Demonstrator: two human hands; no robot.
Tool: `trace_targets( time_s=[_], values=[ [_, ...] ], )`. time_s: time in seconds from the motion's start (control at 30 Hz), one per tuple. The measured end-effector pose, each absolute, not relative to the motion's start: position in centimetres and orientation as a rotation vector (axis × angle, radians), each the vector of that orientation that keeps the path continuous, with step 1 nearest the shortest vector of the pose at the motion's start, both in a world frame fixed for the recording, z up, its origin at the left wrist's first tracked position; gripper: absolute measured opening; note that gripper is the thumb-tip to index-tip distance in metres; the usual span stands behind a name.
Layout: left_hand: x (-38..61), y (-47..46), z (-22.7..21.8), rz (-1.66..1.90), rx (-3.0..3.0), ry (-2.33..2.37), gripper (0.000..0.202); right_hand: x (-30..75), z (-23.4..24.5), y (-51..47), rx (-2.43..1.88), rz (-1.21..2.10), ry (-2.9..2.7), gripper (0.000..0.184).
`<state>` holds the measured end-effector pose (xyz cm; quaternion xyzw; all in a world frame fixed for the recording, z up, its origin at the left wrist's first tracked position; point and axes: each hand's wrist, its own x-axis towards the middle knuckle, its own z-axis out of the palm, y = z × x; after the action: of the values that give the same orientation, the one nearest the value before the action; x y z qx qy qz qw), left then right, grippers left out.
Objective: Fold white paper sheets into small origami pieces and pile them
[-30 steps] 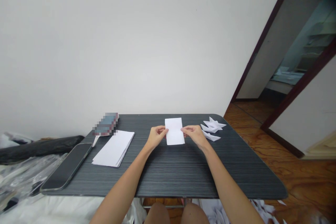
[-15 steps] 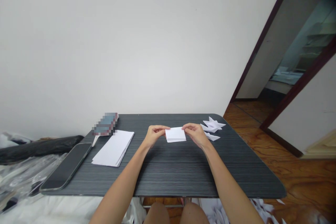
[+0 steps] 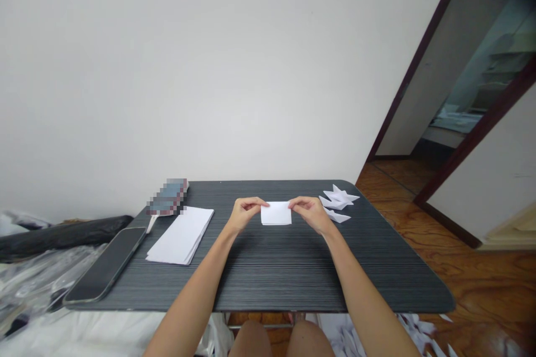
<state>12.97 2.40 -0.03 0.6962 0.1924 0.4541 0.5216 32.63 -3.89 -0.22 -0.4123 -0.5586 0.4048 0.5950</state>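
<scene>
Both hands pinch the small folded white paper above the middle of the dark table: the left hand has thumb and fingers closed on its upper left corner, the right hand on its upper right corner. On the table, beyond the right hand, lie pointed folded paper shapes, bunched close together. To the left is a fanned stack of white sheets, with a pixelated packet just behind it; its contents cannot be made out. A phone lies along the left edge. Beside the table, crumpled clear plastic lies in front of a black roll; whatever the plastic wraps is too unclear to name. White paper pieces are heaped below the table, to the right of the knees
</scene>
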Motion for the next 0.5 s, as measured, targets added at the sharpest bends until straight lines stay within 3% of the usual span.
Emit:
trace_targets(
  time_s=[0.37,0.5],
  values=[
    [13.4,1.8,0.1,1.152,1.78,0.626,0.016,32.4,0.0,-4.0,-0.998,0.886,-1.35,0.009],
    [14.0,1.8,-0.7,1.187,1.78,0.706,0.029,31.9,-0.4,-3.8,-1.015,0.977,-1.266,0.035]
  ],
)
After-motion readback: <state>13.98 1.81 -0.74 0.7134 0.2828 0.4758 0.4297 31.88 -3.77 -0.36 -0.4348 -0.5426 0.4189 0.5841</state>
